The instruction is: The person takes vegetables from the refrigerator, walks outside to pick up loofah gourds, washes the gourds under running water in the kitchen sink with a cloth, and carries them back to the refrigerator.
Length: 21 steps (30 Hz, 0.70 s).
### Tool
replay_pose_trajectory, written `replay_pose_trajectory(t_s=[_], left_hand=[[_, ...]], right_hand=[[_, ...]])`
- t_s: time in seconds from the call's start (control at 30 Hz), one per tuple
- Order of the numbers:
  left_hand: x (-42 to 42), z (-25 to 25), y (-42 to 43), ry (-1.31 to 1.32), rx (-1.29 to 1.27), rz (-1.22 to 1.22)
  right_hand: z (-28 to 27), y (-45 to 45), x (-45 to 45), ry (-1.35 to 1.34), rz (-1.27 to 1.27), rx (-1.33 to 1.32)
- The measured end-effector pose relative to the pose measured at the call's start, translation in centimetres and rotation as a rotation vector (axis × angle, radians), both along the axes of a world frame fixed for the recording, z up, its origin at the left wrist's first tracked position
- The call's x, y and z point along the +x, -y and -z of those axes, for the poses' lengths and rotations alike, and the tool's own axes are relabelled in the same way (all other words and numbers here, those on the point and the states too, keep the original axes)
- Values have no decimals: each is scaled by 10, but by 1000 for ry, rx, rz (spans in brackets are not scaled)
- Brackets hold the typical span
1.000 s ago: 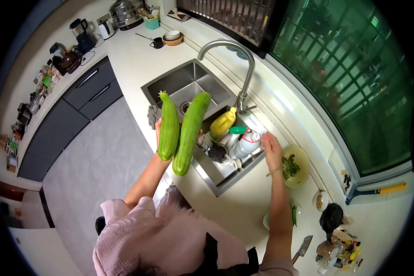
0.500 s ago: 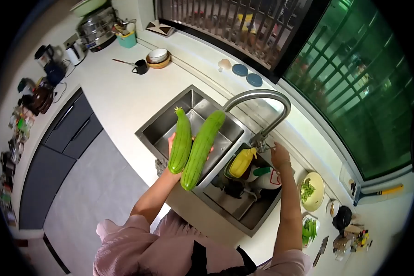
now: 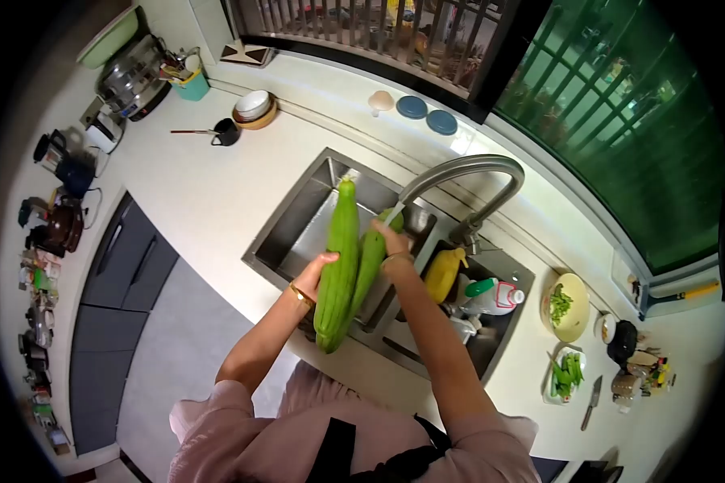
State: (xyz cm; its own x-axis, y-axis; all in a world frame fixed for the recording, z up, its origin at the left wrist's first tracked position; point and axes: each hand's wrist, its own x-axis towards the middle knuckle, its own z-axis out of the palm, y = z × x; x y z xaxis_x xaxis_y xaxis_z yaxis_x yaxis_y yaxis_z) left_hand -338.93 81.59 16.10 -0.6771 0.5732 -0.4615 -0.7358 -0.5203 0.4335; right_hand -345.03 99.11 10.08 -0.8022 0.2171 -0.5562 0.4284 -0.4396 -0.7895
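Two long green luffas lie side by side over the steel sink [image 3: 298,229]. My left hand [image 3: 312,278] is closed around the nearer luffa [image 3: 342,249], and its fingers are hidden behind it. On the farther luffa [image 3: 368,270], my right hand [image 3: 391,240] wraps the upper part, with the fingers partly hidden. Water runs from the curved faucet [image 3: 467,165] onto that luffa's upper end, beside my right hand.
The second basin holds a yellow bottle [image 3: 445,275] and a white bottle with a red handle [image 3: 495,298]. To the right are a bowl of cut greens [image 3: 570,282], a dish of green pieces [image 3: 566,374] and a knife [image 3: 593,402]. Bowls [image 3: 254,105] stand at the back left.
My right hand has left the faucet handle and come over to the farther luffa. Water now flows. The luffas have turned more upright in view and partly overlap.
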Motion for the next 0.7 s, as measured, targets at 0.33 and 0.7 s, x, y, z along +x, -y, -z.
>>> replay_pose_trajectory(t_s=[0.33,0.7], left_hand=[[-57,-39,64,-392,-523,676],[-127,1,50,-624,-558,433]], right_hand=[[-17,-43,-13,121,-403,-311],[-25,-41,58,5,202,-88]])
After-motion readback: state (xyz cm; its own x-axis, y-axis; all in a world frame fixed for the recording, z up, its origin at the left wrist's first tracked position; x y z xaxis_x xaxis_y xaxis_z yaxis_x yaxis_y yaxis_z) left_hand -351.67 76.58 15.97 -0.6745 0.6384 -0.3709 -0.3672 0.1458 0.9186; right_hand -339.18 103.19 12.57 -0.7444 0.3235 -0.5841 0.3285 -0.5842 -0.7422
